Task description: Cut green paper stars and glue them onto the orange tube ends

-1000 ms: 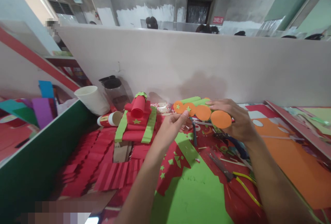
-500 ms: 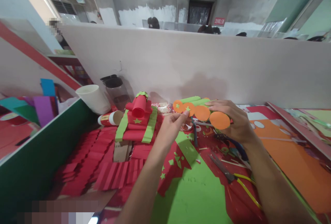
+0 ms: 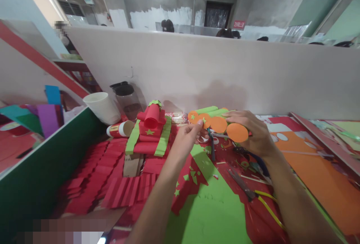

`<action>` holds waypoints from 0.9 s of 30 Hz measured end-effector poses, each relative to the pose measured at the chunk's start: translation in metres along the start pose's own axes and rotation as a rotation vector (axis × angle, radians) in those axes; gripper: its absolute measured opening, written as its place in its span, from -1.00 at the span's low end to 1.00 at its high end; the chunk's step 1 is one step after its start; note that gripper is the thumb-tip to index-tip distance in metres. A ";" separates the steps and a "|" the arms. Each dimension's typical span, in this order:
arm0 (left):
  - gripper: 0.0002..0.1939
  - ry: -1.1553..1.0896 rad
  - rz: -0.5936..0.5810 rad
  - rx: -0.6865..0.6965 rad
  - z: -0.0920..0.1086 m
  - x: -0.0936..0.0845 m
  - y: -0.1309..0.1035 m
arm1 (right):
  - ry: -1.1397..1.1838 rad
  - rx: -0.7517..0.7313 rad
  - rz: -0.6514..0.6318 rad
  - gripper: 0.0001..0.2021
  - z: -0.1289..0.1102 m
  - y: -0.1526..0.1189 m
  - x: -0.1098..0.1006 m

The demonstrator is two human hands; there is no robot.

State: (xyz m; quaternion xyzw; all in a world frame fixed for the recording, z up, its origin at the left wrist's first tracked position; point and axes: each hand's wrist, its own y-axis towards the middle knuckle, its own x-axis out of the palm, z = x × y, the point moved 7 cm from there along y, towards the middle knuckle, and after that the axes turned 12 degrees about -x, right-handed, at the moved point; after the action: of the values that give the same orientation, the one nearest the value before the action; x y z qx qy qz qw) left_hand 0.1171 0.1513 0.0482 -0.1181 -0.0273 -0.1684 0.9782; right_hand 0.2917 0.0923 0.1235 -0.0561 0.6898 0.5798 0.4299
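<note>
A paper piece of green rolled tubes with a row of orange discs (image 3: 218, 124) along its front is held between my hands. Green stars stick on the two left discs. My right hand (image 3: 253, 127) grips its right end from behind, fingers curled over the top. The thumb of my left hand (image 3: 189, 137) presses on the star of the second disc, its fingers bent beneath. To the left stands a red paper model (image 3: 150, 129) with green strips and a star. Below lie a green paper sheet (image 3: 210, 210), several cut green stars (image 3: 177, 192) and yellow-handled scissors (image 3: 250, 193).
Folded red paper strips (image 3: 98, 172) cover the left side beside a green divider (image 3: 50, 161). A white cup (image 3: 102, 107), a clear jug (image 3: 125, 99) and a small tube (image 3: 120, 128) stand behind. Orange sheets (image 3: 317, 176) lie right. A white partition (image 3: 213, 67) closes the back.
Almost nothing differs. The right end of the paper piece has shifted very slightly left with my right hand; my left thumb stays on the second disc.
</note>
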 end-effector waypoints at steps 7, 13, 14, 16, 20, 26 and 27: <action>-0.49 -0.013 0.000 -0.011 -0.001 0.000 0.000 | 0.016 -0.007 0.004 -0.57 0.000 0.000 -0.001; -0.56 0.060 -0.057 0.001 0.003 0.001 -0.002 | 0.013 -0.002 0.007 -0.58 0.002 -0.002 -0.002; -0.58 0.073 -0.063 0.000 0.003 0.000 -0.003 | 0.013 0.002 0.008 -0.57 0.003 -0.003 -0.002; -0.64 0.110 -0.085 -0.006 0.004 -0.002 -0.005 | 0.008 0.011 0.011 -0.56 0.003 -0.003 -0.003; -0.75 0.228 -0.132 -0.004 0.004 -0.005 -0.007 | -0.015 0.017 0.019 -0.55 0.005 -0.003 -0.005; -0.73 0.280 -0.112 0.082 0.010 -0.007 -0.008 | -0.053 0.023 0.023 -0.56 0.009 -0.005 -0.010; -0.73 0.282 -0.090 0.081 0.011 -0.008 -0.008 | -0.059 0.022 0.017 -0.56 0.009 -0.005 -0.011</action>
State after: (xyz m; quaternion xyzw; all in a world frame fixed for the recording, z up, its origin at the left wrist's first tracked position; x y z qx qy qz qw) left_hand 0.1071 0.1490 0.0598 -0.0523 0.0983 -0.2257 0.9678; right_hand 0.3063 0.0938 0.1270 -0.0283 0.6835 0.5773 0.4458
